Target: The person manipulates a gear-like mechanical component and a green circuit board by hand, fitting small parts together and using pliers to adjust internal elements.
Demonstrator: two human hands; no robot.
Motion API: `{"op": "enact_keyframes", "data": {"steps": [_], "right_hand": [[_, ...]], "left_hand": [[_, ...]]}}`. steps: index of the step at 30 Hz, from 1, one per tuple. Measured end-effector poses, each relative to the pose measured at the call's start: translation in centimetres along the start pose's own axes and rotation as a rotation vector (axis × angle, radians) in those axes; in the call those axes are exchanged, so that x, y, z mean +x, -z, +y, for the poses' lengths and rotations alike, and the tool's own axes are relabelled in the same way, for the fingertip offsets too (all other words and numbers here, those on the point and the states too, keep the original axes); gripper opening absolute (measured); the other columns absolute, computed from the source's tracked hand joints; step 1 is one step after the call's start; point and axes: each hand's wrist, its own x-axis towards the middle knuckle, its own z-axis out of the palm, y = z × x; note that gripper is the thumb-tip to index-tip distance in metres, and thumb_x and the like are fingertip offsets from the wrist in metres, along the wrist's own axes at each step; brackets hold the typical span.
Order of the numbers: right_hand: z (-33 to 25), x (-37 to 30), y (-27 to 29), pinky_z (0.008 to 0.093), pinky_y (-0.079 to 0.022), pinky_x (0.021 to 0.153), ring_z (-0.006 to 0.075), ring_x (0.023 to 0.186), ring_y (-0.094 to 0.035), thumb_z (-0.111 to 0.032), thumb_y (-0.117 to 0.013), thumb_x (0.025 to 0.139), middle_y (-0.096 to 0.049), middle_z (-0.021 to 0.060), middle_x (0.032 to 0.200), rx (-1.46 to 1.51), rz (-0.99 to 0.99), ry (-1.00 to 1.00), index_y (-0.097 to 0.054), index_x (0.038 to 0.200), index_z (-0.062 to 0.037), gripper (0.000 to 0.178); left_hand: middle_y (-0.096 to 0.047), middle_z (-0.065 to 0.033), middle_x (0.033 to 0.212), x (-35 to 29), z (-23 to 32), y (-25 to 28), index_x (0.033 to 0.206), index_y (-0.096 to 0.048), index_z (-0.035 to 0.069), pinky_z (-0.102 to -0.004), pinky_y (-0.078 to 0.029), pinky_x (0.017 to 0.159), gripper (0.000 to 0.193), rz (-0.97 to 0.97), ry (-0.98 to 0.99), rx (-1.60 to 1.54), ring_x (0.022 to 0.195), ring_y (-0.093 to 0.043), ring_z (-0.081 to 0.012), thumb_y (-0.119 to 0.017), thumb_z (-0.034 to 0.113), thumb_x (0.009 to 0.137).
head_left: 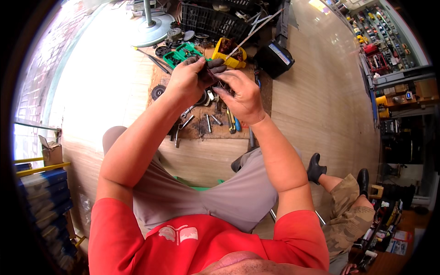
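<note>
My left hand [187, 80] and my right hand [243, 94] meet above a brown work board [206, 130] on the floor. The left hand's fingers are curled and dark with grime at the tips. My right fingers and thumb are bent in a pinch at the left palm. What lies between them is small and dark, mostly covered by the fingers, and I cannot make out its kind. Beneath the hands, several sockets and metal rods [208, 123] lie near a yellow-handled tool [230, 120] and a blue-handled one [237, 123]. A round black disc [158, 92] sits at the board's left.
Beyond my hands are an open green tool case [181, 54], a yellow bin [236, 62] of dark red parts, a black battery [274, 59] and a black crate [206, 20]. A round stand base [155, 31] is far left. Another person's legs [346, 192] extend at right.
</note>
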Motion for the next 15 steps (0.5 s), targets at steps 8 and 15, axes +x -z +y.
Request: {"op": "enact_keyframes", "data": {"steps": [8,15], "right_hand": [[-0.3,0.5,1.0,0.0331,-0.054,0.070,0.0267,0.078,-0.068,0.002,-0.071,0.080,-0.069,0.0149,0.087,0.042,0.105,-0.149,-0.068,0.092,0.0013,0.013],[-0.4,0.5,0.3,0.0380,-0.054,0.075,0.0345,0.085,-0.066,-0.005,-0.075,0.077,-0.067,0.0165,0.094,0.014,-0.014,0.049,-0.067,0.100,-0.0023,0.025]], "left_hand": [[-0.067,-0.0122,0.107,-0.2,-1.0,0.9,0.115,-0.055,-0.001,-0.0354,-0.056,0.081,0.025,-0.130,0.056,0.029,0.095,-0.067,-0.0210,-0.044,0.016,0.101],[-0.066,-0.0148,0.104,-0.5,-0.3,0.3,0.109,-0.055,0.000,-0.0384,-0.055,0.079,0.020,-0.028,-0.014,-0.048,0.089,-0.066,-0.0247,-0.042,0.013,0.100]]}}
